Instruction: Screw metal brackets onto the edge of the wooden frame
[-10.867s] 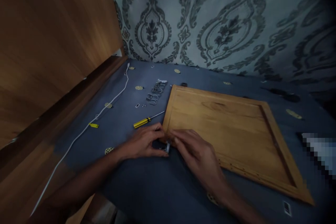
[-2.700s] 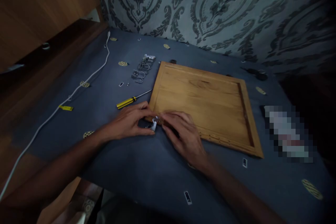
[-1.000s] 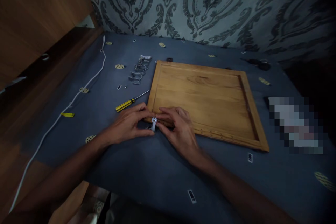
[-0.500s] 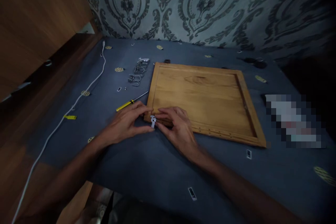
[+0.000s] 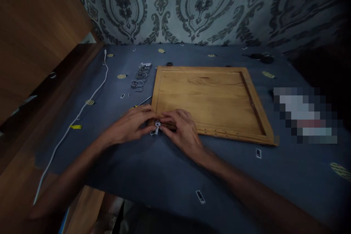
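A framed wooden panel point(image 5: 205, 95) lies on the blue cloth. At its near left corner is a small silvery metal fitting point(image 5: 157, 125), a narrow tab hanging from it. My left hand point(image 5: 133, 124) comes from the left, thumb and fingers closed on this fitting. From the right, my right hand point(image 5: 182, 129) pinches the same piece with thumb and forefinger; the fingertips partly hide it. Behind my left hand lies a screwdriver point(image 5: 142, 102), its shaft tip near the panel's left edge and its yellow handle mostly covered.
Several metal hooks point(image 5: 138, 85) lie in a row beyond the panel's left edge. A white cable point(image 5: 94, 89) runs along the left side. Dark scissors-like items point(image 5: 260, 57) lie at the back right, and a blurred-out packet point(image 5: 304, 113) sits right of the panel. Patterned wallpaper rises behind.
The view has shifted slightly. My left thumb has closed in onto the metal fitting, and the left hand now covers more of the screwdriver's handle. The fitting's tab has turned a little.
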Demonstrator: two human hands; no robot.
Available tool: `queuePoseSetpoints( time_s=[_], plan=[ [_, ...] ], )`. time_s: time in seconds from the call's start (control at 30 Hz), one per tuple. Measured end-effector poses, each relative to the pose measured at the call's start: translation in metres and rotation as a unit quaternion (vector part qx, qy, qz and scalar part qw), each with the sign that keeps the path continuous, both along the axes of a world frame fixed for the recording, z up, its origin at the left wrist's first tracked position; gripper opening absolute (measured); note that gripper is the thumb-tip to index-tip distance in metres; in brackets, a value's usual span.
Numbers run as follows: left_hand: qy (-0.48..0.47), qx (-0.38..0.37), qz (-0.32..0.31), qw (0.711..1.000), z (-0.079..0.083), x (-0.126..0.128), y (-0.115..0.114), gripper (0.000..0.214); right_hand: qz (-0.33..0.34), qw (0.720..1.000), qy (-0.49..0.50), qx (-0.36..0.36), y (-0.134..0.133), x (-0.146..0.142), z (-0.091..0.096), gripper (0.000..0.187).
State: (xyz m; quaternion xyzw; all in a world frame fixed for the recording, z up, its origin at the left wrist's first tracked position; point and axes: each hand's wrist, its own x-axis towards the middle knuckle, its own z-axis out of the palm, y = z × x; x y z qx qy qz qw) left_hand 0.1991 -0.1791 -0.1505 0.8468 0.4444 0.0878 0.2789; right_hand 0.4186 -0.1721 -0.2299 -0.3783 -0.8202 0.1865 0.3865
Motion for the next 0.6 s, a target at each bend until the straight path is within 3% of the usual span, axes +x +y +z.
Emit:
queuePoseSetpoints(
  time_s=[0.2,0.47,0.6],
  plan=[
    [-0.031,-0.013,-0.001,0.999,-0.007,-0.006,-0.007,0.045,0.004,1.000,0.009,-0.006,0.001,0.000,0.000,0.030],
    [-0.080,0.048,0.025,0.995,-0.031,-0.005,-0.008,0.043,-0.002,1.000,0.007,-0.018,-0.001,0.001,0.003,0.026],
    [-0.097,0.059,0.025,0.993,-0.034,-0.006,-0.008,0.043,0.007,1.000,0.002,-0.004,-0.001,0.002,0.004,0.019]
  ],
)
